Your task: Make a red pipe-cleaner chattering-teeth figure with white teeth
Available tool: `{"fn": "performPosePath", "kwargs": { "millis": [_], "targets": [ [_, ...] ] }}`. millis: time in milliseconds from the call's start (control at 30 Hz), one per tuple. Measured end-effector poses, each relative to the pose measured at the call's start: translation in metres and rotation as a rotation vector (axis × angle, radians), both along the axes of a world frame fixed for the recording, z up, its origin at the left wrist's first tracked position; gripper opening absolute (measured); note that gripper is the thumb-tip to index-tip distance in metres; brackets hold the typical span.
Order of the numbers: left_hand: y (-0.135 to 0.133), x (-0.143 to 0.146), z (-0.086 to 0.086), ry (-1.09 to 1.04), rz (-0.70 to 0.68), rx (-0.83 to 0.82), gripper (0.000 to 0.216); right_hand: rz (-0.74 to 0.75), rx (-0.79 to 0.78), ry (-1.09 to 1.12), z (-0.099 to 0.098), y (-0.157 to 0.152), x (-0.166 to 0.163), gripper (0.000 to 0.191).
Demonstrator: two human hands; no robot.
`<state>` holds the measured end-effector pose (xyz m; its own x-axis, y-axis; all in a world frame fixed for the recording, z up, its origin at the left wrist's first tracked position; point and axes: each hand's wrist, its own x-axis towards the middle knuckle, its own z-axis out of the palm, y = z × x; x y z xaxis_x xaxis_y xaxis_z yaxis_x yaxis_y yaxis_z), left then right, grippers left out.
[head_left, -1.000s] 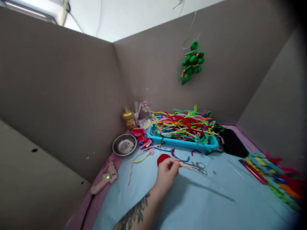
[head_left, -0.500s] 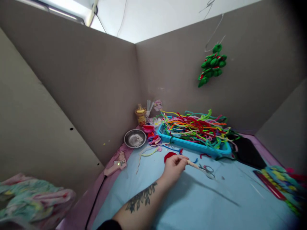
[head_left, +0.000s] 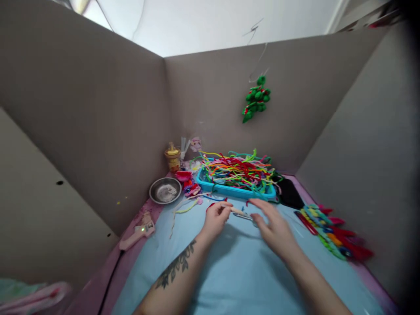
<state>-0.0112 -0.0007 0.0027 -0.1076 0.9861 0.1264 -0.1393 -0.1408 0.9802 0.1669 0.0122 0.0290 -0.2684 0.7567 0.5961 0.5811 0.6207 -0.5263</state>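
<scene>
My left hand (head_left: 217, 218) is closed in a pinch on a cream strip (head_left: 236, 211), whose free end sticks out to the right. A red piece (head_left: 210, 206) shows partly behind the fingers; I cannot tell if it is joined to the strip. Just under the strip, scissors (head_left: 243, 216) lie on the light blue table cover (head_left: 243, 280). To their right is my right hand (head_left: 274, 227), slightly blurred, with fingers and thumb apart around the handle end and nothing visibly gripped.
A blue tray (head_left: 229, 190) heaped with colourful yarn-like strands (head_left: 239, 168) stands behind the hands. At left are a metal bowl (head_left: 165, 191) and a pink glue gun (head_left: 138, 235). A black flat object (head_left: 290, 192) and colourful crocheted-looking pieces (head_left: 334, 232) lie at right. Grey panels enclose the table.
My right hand has come into view from the right and reached the scissors. The view has turned to the right. My left hand still pinches the cream strip.
</scene>
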Motion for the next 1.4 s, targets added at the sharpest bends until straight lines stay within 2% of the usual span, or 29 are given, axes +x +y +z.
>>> {"fn": "performPosePath", "kwargs": {
  "millis": [67, 133, 167, 267, 400, 533, 800, 967, 1167, 1267, 1367, 1400],
  "targets": [
    [0.0, -0.002, 0.002, -0.001, -0.033, 0.012, 0.03, 0.07, -0.139, -0.048, -0.004, 0.001, -0.005, 0.03],
    [0.001, -0.003, 0.004, 0.002, -0.043, 0.016, 0.031, 0.135, -0.348, -0.056, -0.011, 0.004, -0.013, 0.036],
    [0.001, -0.004, 0.005, 0.005, -0.044, 0.014, 0.032, 0.129, -0.41, -0.027, -0.014, 0.005, -0.017, 0.037],
    [0.002, -0.003, 0.007, 0.017, -0.03, -0.004, 0.035, 0.068, -0.453, 0.101, -0.023, 0.006, -0.024, 0.037],
    [0.004, 0.0, 0.009, 0.046, 0.011, -0.043, 0.026, -0.007, -0.422, 0.232, -0.034, 0.005, -0.023, 0.037],
    [0.003, 0.001, 0.009, 0.068, 0.019, -0.09, 0.021, -0.043, -0.32, 0.233, -0.043, 0.005, -0.019, 0.032],
    [0.006, 0.003, 0.0, -0.041, -0.062, -0.196, 0.027, -0.106, -0.127, 0.204, -0.041, 0.003, -0.015, 0.016],
    [0.003, 0.009, 0.005, -0.045, -0.007, -0.145, 0.029, -0.174, -0.064, 0.203, -0.042, 0.0, -0.018, 0.01],
    [0.0, 0.009, 0.006, 0.003, 0.042, -0.12, 0.028, -0.235, 0.133, 0.041, -0.043, -0.004, -0.022, 0.012],
    [0.002, 0.009, 0.003, 0.021, 0.027, -0.096, 0.025, -0.225, 0.131, 0.014, -0.044, -0.004, -0.024, 0.012],
    [0.003, 0.01, -0.001, 0.037, 0.012, -0.073, 0.02, -0.172, 0.039, 0.056, -0.046, -0.004, -0.022, 0.006],
    [0.003, 0.01, -0.002, 0.04, 0.012, -0.077, 0.019, -0.145, -0.007, 0.072, -0.046, -0.005, -0.021, 0.011]
  ]
}}
